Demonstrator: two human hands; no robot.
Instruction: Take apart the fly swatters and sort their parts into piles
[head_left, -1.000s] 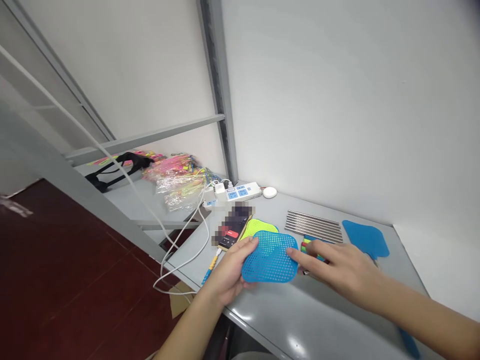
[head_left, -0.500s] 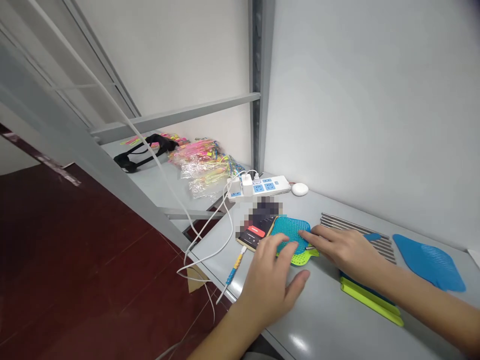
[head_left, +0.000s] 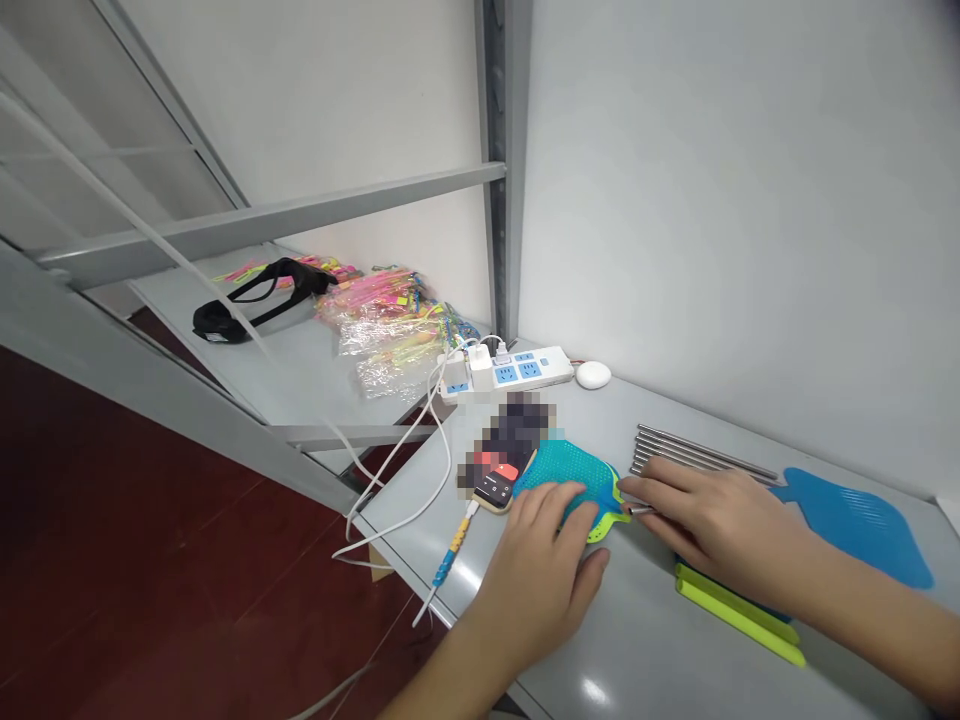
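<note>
My left hand (head_left: 540, 560) rests its spread fingers on a perforated blue fly swatter head (head_left: 574, 468), holding nothing between them. A lime green swatter head (head_left: 609, 528) lies under the blue one, with its edge showing. My right hand (head_left: 720, 520) is closed at the neck of the two heads. A thin metal tube (head_left: 640, 511) sticks out between its thumb and fingers; the rest of the tube is hidden by the hand. Several metal tubes (head_left: 697, 448) lie behind this hand. Lime green handles (head_left: 739, 612) lie below the right wrist.
A phone (head_left: 506, 455) on a charging cable (head_left: 450, 556) lies left of the swatter heads. Behind it stand a white power strip (head_left: 536, 370) and a white oval device (head_left: 593, 375). Another blue swatter head (head_left: 859, 525) lies right. Bagged colourful items (head_left: 390, 320) and a black strap (head_left: 281, 285) occupy the far shelf.
My right hand has drawn back slightly to the right of the blue head, its fingers now at the neck with the tube. The left hand stays over the head, fingers a little lower.
</note>
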